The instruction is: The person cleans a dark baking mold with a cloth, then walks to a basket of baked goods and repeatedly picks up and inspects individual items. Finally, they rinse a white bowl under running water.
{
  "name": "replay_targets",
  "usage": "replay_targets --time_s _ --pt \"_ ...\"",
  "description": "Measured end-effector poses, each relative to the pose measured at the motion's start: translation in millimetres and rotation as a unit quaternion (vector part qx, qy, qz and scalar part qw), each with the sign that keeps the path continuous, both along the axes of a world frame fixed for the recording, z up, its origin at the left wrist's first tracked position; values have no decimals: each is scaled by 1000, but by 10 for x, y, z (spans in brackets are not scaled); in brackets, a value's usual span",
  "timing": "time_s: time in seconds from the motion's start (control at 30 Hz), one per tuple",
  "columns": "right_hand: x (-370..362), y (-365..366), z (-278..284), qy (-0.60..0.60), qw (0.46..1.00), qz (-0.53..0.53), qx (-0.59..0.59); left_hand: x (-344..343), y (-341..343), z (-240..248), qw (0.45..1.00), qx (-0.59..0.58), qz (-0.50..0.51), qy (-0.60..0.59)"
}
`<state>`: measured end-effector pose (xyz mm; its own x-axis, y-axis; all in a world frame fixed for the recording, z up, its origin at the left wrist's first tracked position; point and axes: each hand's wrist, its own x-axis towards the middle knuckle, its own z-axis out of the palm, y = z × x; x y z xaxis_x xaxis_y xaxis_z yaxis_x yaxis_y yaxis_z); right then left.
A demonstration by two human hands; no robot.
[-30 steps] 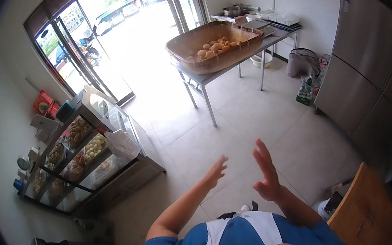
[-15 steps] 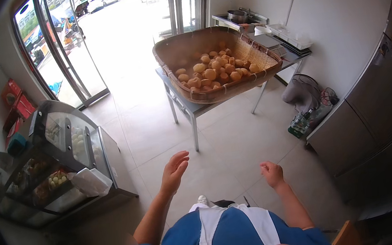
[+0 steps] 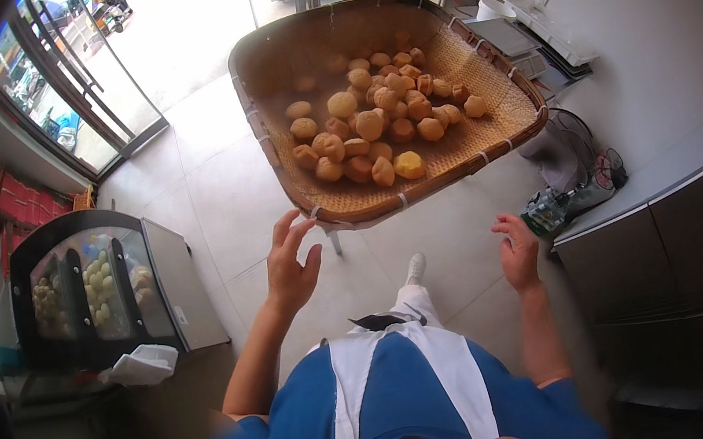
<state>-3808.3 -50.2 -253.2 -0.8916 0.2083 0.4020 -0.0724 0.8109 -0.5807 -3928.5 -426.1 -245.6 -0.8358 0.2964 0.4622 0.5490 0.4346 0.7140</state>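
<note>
A large shallow woven bamboo basket [image 3: 499, 124] with a thick bound rim stands in front of me. Heaped in its middle and left part are several round golden-brown pieces [image 3: 370, 125], like small buns or fried puffs; one near the front is brighter yellow. My left hand [image 3: 292, 272] has its fingers spread and holds nothing. Its fingertips come close to the basket's near left corner; I cannot tell whether they touch it. Lower than the basket's near right side, my right hand [image 3: 519, 252] hangs in the air, fingers loosely bent and apart, with nothing in them.
At left stands a display case [image 3: 178, 282] with eggs behind its curved glass and a white plastic container [image 3: 144, 364] on its near side. A fan [image 3: 568, 142] is on the floor at right, near dark cabinet doors [image 3: 659, 259]. Glass doors [image 3: 98, 84] stand at the back.
I have come nearer to the basket, which now looks larger and closer. Both hands have moved forward toward it, and the fingers have spread more.
</note>
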Motion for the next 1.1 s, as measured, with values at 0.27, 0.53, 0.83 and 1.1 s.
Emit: replay_targets --time_s 0.27,0.53,0.83,1.1 --pt "-2997 810 -237 -138 964 208 85 -371 605 -304 974 59 195 -104" --pt "-4446 438 -872 -113 858 334 374 -1007 1208 114 944 -179 208 -181" --pt "-3694 904 -490 -248 840 388 286 -2130 1440 -643 901 -308 179 -246" --pt "-3666 1379 -651 -187 850 448 206 -2274 1511 -853 870 -341 187 -303"
